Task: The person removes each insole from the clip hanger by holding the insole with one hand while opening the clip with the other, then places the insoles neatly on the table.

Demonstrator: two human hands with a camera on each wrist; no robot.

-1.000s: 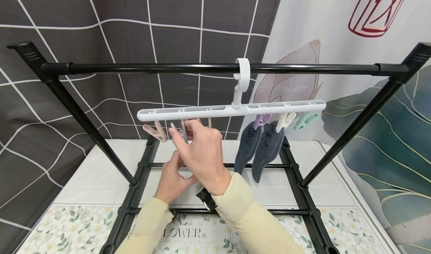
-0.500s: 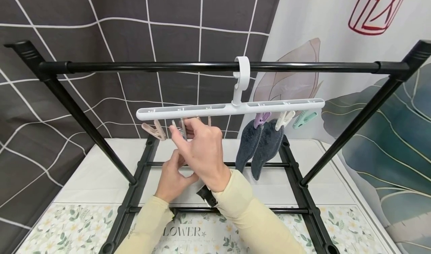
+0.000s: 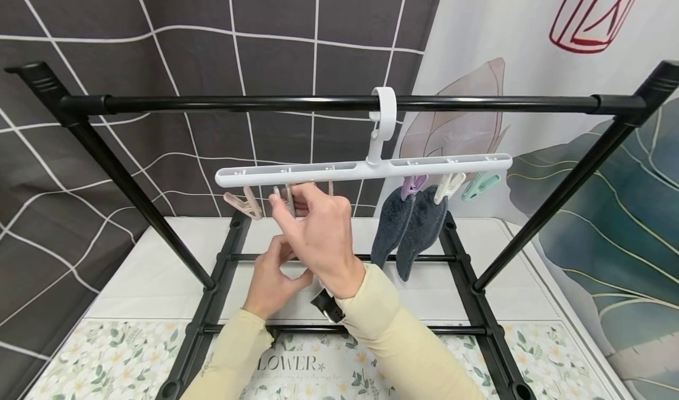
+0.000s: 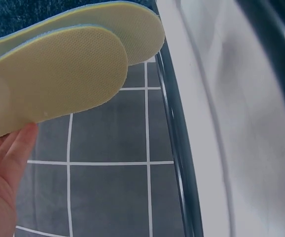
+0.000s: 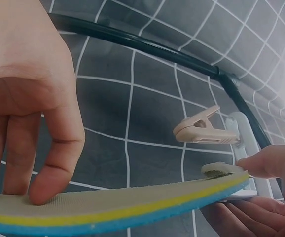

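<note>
My right hand (image 3: 325,241) pinches a pale clothes peg (image 3: 286,198) under the white clip hanger (image 3: 313,172), thumb and fingers on either side. In the right wrist view, that peg (image 5: 220,168) lies over the end of an insole (image 5: 83,204) with yellow and blue edge layers. Just below, my left hand (image 3: 272,285) holds this insole by its far part. The head view hides it behind the hands. In the left wrist view, a second insole (image 4: 145,34) shows behind the nearer insole (image 4: 68,74); whether it is one of the hanging pair, I cannot tell.
Two dark fuzzy insoles (image 3: 392,217) hang at right from a purple peg (image 3: 412,187) and a cream peg (image 3: 450,189). A mint peg (image 3: 480,186) and a beige peg (image 3: 246,204) are at the hanger's ends. A black rack (image 3: 212,103) carries the hanger.
My right thumb has shifted slightly inward against the peg, whose handles look nearer together. Both hands otherwise keep their places, and the head view has tilted a little.
</note>
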